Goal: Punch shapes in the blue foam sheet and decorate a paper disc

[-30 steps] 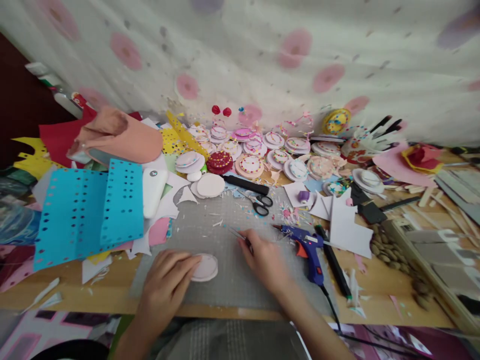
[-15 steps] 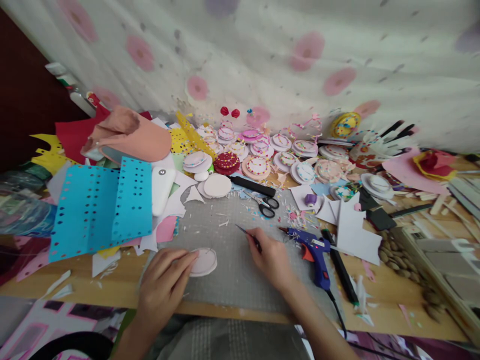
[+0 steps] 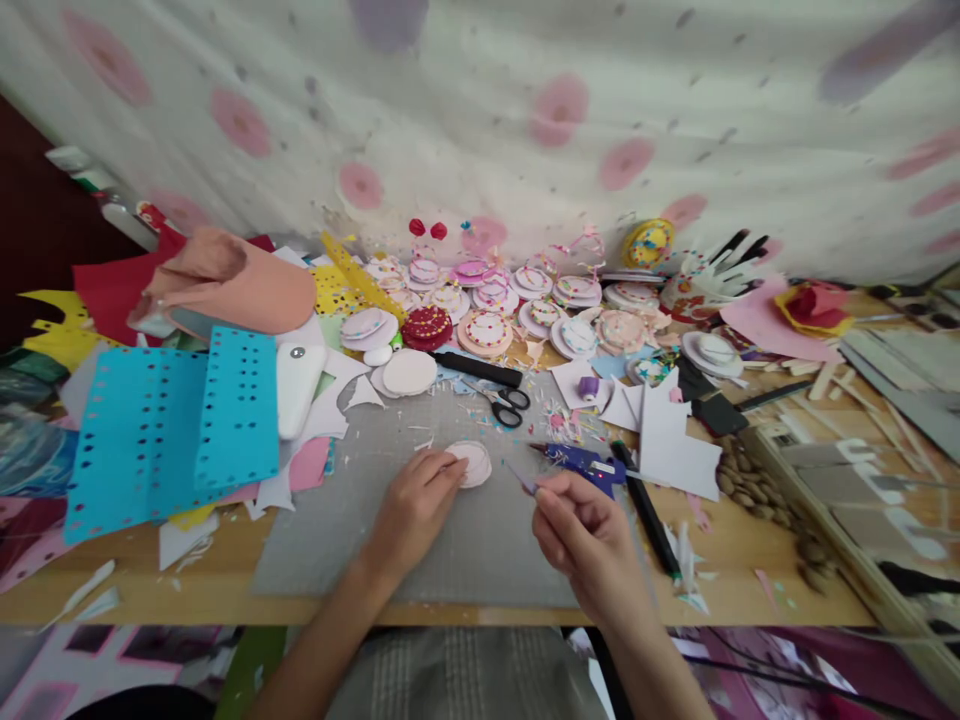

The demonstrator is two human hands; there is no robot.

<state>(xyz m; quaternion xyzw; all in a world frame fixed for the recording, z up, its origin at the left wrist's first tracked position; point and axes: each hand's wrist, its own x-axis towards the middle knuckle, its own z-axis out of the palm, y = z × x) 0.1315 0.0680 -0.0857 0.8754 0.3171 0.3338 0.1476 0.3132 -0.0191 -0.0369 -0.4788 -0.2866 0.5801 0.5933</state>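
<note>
My left hand (image 3: 420, 510) is closed at the left edge of a pale, round paper disc (image 3: 475, 467), which has a line or inner ring near its rim. The disc is over the grey cutting mat (image 3: 337, 530); whether it touches the mat I cannot tell. My right hand (image 3: 581, 535) pinches a thin, pointed metal tool (image 3: 519, 476), its tip toward the disc but apart from it. Partly behind that hand lies a blue glue gun (image 3: 581, 460). Black-handled scissors (image 3: 510, 407) lie farther back on the mat.
Several decorated little paper hats (image 3: 495, 335) crowd the back. Blue dotted sheets (image 3: 142, 430) and a peach cap (image 3: 247, 285) fill the left. At right are a black stick-like tool (image 3: 649, 520), white paper scraps (image 3: 675, 440), brown shells or nuts (image 3: 750, 485) and a tray (image 3: 802, 500).
My left hand and the disc have moved right and farther back on the mat. My right hand has turned palm-up and moved right, in front of the glue gun. The camera view has shifted.
</note>
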